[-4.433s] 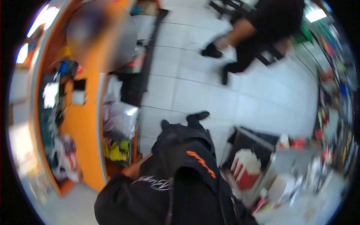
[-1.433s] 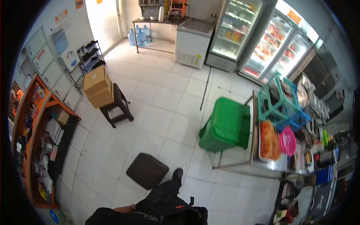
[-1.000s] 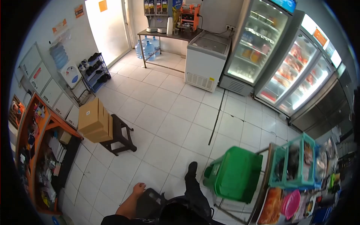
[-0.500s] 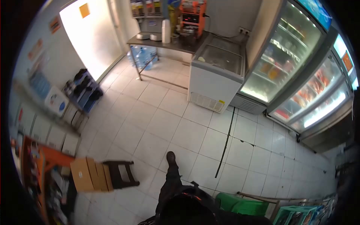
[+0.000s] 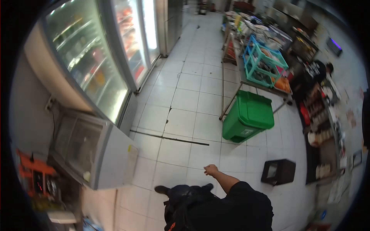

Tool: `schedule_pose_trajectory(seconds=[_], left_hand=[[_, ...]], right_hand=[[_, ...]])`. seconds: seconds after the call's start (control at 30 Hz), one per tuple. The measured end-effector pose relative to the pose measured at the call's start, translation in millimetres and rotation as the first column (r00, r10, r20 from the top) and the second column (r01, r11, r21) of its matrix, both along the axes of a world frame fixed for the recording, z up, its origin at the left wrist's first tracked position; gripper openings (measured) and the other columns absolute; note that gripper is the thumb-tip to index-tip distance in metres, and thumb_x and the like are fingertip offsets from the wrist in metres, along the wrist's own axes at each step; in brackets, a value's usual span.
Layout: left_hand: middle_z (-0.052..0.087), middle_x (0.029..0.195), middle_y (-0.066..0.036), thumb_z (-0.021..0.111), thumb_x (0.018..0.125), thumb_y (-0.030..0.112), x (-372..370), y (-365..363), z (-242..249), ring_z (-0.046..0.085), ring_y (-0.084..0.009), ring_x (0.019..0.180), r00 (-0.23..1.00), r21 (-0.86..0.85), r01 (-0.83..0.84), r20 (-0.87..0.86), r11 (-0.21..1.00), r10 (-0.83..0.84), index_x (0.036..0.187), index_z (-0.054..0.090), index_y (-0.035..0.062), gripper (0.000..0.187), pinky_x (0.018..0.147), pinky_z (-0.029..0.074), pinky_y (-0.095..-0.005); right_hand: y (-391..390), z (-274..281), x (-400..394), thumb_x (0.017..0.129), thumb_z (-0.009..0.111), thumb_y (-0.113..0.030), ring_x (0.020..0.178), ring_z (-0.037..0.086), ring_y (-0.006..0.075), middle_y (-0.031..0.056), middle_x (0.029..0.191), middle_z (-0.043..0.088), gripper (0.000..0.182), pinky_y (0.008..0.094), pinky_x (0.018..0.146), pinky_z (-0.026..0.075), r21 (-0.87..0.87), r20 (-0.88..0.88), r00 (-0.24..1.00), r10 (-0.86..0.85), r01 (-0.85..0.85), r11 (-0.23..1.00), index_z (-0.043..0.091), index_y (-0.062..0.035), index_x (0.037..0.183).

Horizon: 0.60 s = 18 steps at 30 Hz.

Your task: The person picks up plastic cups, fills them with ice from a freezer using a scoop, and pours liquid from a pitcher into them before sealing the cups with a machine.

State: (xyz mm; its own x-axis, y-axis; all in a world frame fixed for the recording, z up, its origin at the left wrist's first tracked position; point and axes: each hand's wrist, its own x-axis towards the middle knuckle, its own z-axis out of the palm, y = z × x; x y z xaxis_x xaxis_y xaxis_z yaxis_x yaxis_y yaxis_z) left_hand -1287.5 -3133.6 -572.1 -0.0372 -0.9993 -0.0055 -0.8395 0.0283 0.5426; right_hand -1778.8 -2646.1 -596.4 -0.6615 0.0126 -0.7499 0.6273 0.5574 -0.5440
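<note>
My right hand [image 5: 210, 169] reaches forward over the white tiled floor [image 5: 185, 123] from a short black sleeve. Its fingers are loosely bent with small gaps showing, and I see nothing in them. It touches no object. Nearest ahead of it stands a green lidded bin [image 5: 248, 115], and a black box-like stool [image 5: 278, 171] is on the floor to its right. My left hand is out of view. Below me are my dark clothes and a dark shoe [image 5: 162, 189].
A chest freezer [image 5: 115, 158] and lit glass-door fridges [image 5: 90, 57] line the left side. To the right, a metal table holds turquoise crates [image 5: 266, 63]. Beyond it a person in black [image 5: 316, 71] stands by a counter with shelves [image 5: 323, 127]. A floor strip [image 5: 169, 138] crosses the tiles.
My view has swung right, so the freezer and fridges now lie left. The bin, crates and co-worker have come fully into view. My right hand has appeared.
</note>
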Motion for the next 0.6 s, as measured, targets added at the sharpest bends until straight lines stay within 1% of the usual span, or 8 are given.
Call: schedule_pose_trajectory(seconds=[0.17, 0.27, 0.3, 0.37, 0.43, 0.5, 0.53, 0.6], left_hand=[[0.061, 0.122, -0.017, 0.076, 0.083, 0.031, -82.7, -185.8, 56.4, 0.06, -0.0301, 0.109, 0.956, -0.157, 0.234, -0.143, 0.96, -0.256, 0.127, 0.053, -0.0026, 0.06, 0.09, 0.05, -0.0409], [0.059, 0.127, -0.018, 0.081, 0.078, 0.028, -80.5, -280.2, 98.5, 0.058, -0.031, 0.114, 0.93, -0.323, 0.218, -0.217, 0.921, -0.296, 0.131, 0.05, -0.0023, 0.069, 0.094, 0.048, -0.042], [0.058, 0.128, -0.018, 0.082, 0.076, 0.028, -69.3, -316.8, 112.1, 0.058, -0.0313, 0.116, 0.921, -0.393, 0.181, -0.254, 0.901, -0.296, 0.133, 0.049, -0.0022, 0.072, 0.096, 0.048, -0.0424], [0.056, 0.132, -0.018, 0.085, 0.073, 0.026, -2.0, -387.5, 142.8, 0.056, -0.0318, 0.119, 0.907, -0.527, 0.024, -0.346, 0.85, -0.24, 0.136, 0.047, -0.002, 0.079, 0.099, 0.046, -0.0431], [0.055, 0.135, -0.018, 0.088, 0.069, 0.024, 114.5, -418.6, 174.7, 0.055, -0.0324, 0.122, 0.9, -0.614, -0.206, -0.424, 0.762, -0.099, 0.139, 0.044, -0.0018, 0.086, 0.102, 0.045, -0.0438], [0.054, 0.139, -0.018, 0.091, 0.066, 0.022, 213.5, -419.4, 205.1, 0.054, -0.033, 0.126, 0.876, -0.663, -0.373, -0.483, 0.649, 0.011, 0.141, 0.042, -0.0016, 0.094, 0.105, 0.044, -0.0445], [0.053, 0.14, -0.018, 0.093, 0.064, 0.021, 246.0, -414.5, 217.1, 0.053, -0.0333, 0.127, 0.862, -0.68, -0.415, -0.507, 0.604, 0.022, 0.143, 0.041, -0.0015, 0.097, 0.106, 0.043, -0.0449], [0.051, 0.144, -0.019, 0.096, 0.061, 0.019, 267.6, -417.5, 233.9, 0.052, -0.0339, 0.131, 0.855, -0.68, -0.425, -0.519, 0.597, 0.017, 0.146, 0.039, -0.0013, 0.105, 0.109, 0.042, -0.0456]], right_hand=[[-153.8, -50.2, 46.9, 0.084, 0.066, -0.023, 0.06, 0.07, 0.0217, 0.0136, 0.076, 0.073, 0.024, 0.0381, 0.06, 0.056, 0.139, -0.235, 0.944, 0.231, -0.203, 0.969, 0.072, -0.0007, 0.091], [-307.0, -0.6, 109.2, 0.083, 0.072, -0.025, 0.077, 0.071, 0.0243, 0.0139, 0.088, 0.074, 0.023, 0.0405, 0.073, 0.056, -0.096, -0.583, 0.781, 0.223, -0.339, 0.936, 0.072, -0.0047, 0.093], [-364.1, 41.8, 131.0, 0.087, 0.072, -0.026, 0.078, 0.071, 0.0238, 0.0115, 0.091, 0.075, 0.025, 0.0385, 0.075, 0.055, -0.228, -0.467, 0.827, 0.312, -0.453, 0.862, 0.07, -0.0057, 0.101], [-448.2, 159.6, 182.3, 0.094, 0.068, -0.03, 0.08, 0.068, 0.0194, 0.0074, 0.086, 0.071, 0.029, 0.0347, 0.073, 0.053, -0.37, -0.512, 0.678, 0.527, -0.728, 0.578, 0.066, -0.0047, 0.107], [-534.0, 183.9, 243.7, 0.095, 0.067, -0.029, 0.08, 0.063, 0.0149, 0.0052, 0.086, 0.067, 0.027, 0.0342, 0.073, 0.052, -0.445, -0.746, 0.516, 0.421, -0.856, 0.262, 0.064, -0.0036, 0.105], [-622.1, 189.5, 313.4, 0.095, 0.068, -0.02, 0.083, 0.06, 0.0103, 0.0021, 0.089, 0.065, 0.024, 0.0285, 0.075, 0.05, -0.752, -0.537, 0.642, 0.547, -0.658, 0.034, 0.063, -0.0035, 0.113], [-650.5, 265.7, 349.1, 0.095, 0.068, -0.015, 0.085, 0.061, 0.0091, 0.0024, 0.093, 0.066, 0.027, 0.0266, 0.078, 0.05, -0.487, -0.644, 0.412, 0.645, -0.871, 0.07, 0.062, -0.0028, 0.118], [-714.7, 304.0, 426.4, 0.094, 0.069, -0.013, 0.087, 0.062, 0.0087, 0.0036, 0.098, 0.068, 0.031, 0.0267, 0.078, 0.05, -0.412, -0.713, 0.265, 0.649, -0.907, -0.082, 0.061, -0.0026, 0.122]])
